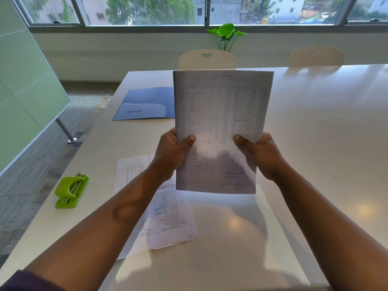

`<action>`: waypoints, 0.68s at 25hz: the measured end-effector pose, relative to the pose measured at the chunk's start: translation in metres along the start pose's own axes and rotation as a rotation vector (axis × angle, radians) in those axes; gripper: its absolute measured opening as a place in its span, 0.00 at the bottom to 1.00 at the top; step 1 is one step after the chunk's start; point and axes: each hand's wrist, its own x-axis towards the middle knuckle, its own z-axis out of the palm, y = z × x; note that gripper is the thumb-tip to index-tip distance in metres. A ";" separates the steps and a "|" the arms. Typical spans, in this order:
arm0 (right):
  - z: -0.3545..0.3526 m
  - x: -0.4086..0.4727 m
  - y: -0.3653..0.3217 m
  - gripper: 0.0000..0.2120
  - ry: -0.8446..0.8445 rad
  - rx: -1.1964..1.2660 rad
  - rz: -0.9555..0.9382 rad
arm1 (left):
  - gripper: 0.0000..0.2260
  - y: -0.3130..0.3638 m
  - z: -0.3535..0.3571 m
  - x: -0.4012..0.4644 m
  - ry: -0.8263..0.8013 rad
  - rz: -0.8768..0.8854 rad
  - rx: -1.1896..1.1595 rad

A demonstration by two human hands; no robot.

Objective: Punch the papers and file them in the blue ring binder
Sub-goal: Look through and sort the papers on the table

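Note:
I hold a stack of printed papers upright above the table, its printed side facing me. My left hand grips its left edge with the thumb on the front. My right hand grips its right edge the same way. Behind the stack, the blue binder lies open and flat on the table, partly hidden by the paper. A green hole punch sits at the table's left edge. More printed sheets lie flat on the table under my left forearm.
The white table stretches far to the right. Two white chairs stand at its far side, with a green plant behind them. A glass partition and floor lie to the left.

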 end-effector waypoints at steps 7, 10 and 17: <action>0.025 0.018 0.018 0.10 -0.001 -0.119 0.304 | 0.19 -0.020 -0.051 -0.009 0.100 -0.154 0.247; 0.028 0.023 0.025 0.10 0.008 -0.154 0.404 | 0.18 -0.038 -0.083 -0.017 0.007 -0.126 0.665; 0.023 0.030 0.023 0.16 0.073 -0.142 0.444 | 0.27 -0.063 -0.097 -0.021 -0.500 -0.168 1.236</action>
